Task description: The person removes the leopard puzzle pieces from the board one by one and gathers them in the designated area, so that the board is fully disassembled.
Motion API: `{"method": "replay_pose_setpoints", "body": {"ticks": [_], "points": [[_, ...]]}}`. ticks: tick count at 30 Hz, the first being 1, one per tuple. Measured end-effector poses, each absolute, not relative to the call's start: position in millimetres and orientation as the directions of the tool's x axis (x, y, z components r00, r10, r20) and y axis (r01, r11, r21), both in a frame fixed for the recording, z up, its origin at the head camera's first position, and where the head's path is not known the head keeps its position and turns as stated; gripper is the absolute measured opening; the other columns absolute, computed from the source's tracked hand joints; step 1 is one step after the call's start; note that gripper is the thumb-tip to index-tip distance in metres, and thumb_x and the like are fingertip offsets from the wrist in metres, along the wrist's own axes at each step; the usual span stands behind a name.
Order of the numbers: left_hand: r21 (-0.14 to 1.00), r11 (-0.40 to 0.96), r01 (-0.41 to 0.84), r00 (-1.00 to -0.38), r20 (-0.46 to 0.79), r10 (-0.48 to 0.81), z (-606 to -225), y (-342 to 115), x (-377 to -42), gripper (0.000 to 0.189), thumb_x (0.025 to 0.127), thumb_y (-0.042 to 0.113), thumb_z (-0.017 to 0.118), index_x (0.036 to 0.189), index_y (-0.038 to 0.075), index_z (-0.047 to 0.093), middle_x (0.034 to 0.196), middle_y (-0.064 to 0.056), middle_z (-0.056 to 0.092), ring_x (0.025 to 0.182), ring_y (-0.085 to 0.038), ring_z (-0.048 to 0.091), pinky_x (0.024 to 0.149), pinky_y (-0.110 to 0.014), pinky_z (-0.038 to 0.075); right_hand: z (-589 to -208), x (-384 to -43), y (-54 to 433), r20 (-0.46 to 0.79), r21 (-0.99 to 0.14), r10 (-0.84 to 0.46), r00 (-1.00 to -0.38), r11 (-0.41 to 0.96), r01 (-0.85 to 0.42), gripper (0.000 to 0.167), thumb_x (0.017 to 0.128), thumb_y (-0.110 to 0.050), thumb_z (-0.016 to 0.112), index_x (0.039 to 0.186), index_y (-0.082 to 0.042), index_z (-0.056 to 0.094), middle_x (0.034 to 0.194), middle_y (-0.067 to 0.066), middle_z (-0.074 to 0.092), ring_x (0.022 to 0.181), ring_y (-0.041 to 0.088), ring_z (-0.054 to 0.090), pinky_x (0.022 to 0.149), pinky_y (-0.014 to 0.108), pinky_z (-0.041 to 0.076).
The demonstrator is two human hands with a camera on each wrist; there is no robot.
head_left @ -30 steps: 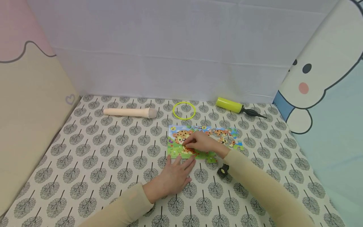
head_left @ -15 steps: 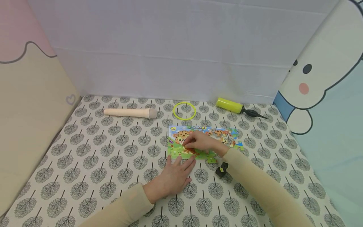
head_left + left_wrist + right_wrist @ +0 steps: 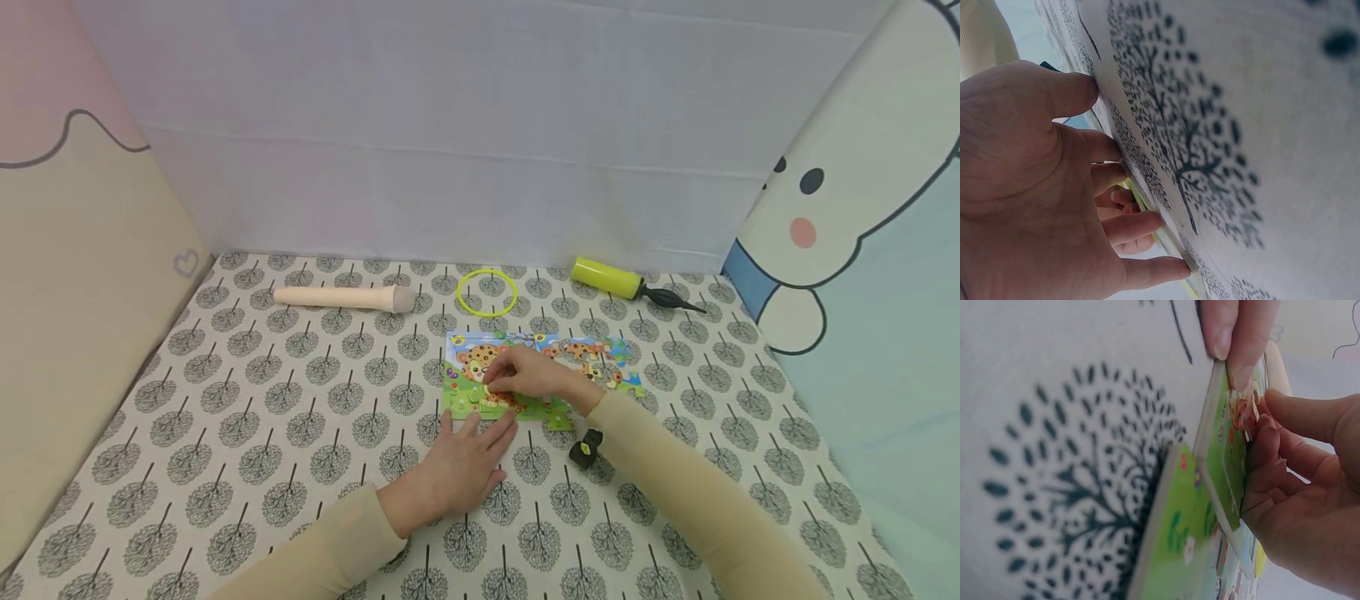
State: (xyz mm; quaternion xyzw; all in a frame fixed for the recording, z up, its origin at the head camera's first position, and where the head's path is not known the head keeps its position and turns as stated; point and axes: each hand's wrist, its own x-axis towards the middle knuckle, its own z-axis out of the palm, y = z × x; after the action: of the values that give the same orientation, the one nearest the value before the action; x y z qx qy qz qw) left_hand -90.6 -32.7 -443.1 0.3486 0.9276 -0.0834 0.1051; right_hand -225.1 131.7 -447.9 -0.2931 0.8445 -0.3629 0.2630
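Observation:
A jigsaw puzzle (image 3: 459,402) with a spotted leopard cub on green grass lies in the middle of the cloth. My left hand (image 3: 457,471) rests at its near edge, fingers spread and fingertips on the border; the left wrist view shows this palm (image 3: 1029,181) from the side. Over the puzzle's middle, my right hand (image 3: 528,373) bends its fingers down and pinches a small orange spotted puzzle piece (image 3: 1246,415) between thumb and fingertips. That hand hides part of the picture. Close to its right lies a second, partly assembled puzzle section (image 3: 592,350) with gaps.
A small black object (image 3: 586,448) with a yellow mark lies beside the right sleeve. Farther back are a pale microphone-shaped stick (image 3: 337,297), a yellow ring (image 3: 487,315) and a yellow hand pump (image 3: 607,277) with a black nozzle. A white curtain (image 3: 465,200) closes the back.
Both hands stay almost in place, with only slight finger movement by the right hand at the piece. The small black object has shifted slightly left and nearer.

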Motion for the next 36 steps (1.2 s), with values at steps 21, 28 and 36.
{"method": "replay_pose_setpoints", "body": {"ticks": [21,28,36], "points": [[-0.084,0.739,0.668,-0.732,-0.252,0.633,-442.9,-33.3,-90.4,0.064,0.1,0.05,0.032,0.154,0.018,0.019,0.159,0.004,0.011,0.134,-0.029,0.027,0.101,-0.063,0.029,-447.9,-224.2,131.4,-0.242,-0.799,-0.69,-0.682,0.54,-0.264,0.009,0.092,-0.017,0.065,0.09,-0.009,0.067,0.074,0.002,0.061,0.062,0.014,0.05,0.058,0.028,0.044],[-0.094,0.734,0.673,-0.73,-0.248,0.637,-443.2,-33.2,-89.8,0.063,0.101,0.05,0.031,0.154,0.018,0.019,0.159,0.003,0.01,0.136,-0.03,0.025,0.101,-0.063,0.029,-446.6,-224.3,134.9,-0.231,-0.845,-0.692,-0.684,0.492,-0.212,0.009,0.091,-0.016,0.066,0.09,-0.008,0.068,0.079,0.005,0.06,0.065,0.017,0.05,0.059,0.029,0.044],[-0.098,0.732,0.674,-0.73,-0.243,0.639,-444.5,-33.3,-90.0,0.063,0.101,0.05,0.031,0.154,0.018,0.019,0.159,0.003,0.01,0.135,-0.029,0.028,0.101,-0.063,0.03,-448.3,-226.0,136.7,-0.242,-0.858,-0.676,-0.696,0.484,-0.172,0.011,0.091,-0.018,0.066,0.09,-0.008,0.069,0.089,0.005,0.063,0.071,0.018,0.05,0.063,0.031,0.043]]}}
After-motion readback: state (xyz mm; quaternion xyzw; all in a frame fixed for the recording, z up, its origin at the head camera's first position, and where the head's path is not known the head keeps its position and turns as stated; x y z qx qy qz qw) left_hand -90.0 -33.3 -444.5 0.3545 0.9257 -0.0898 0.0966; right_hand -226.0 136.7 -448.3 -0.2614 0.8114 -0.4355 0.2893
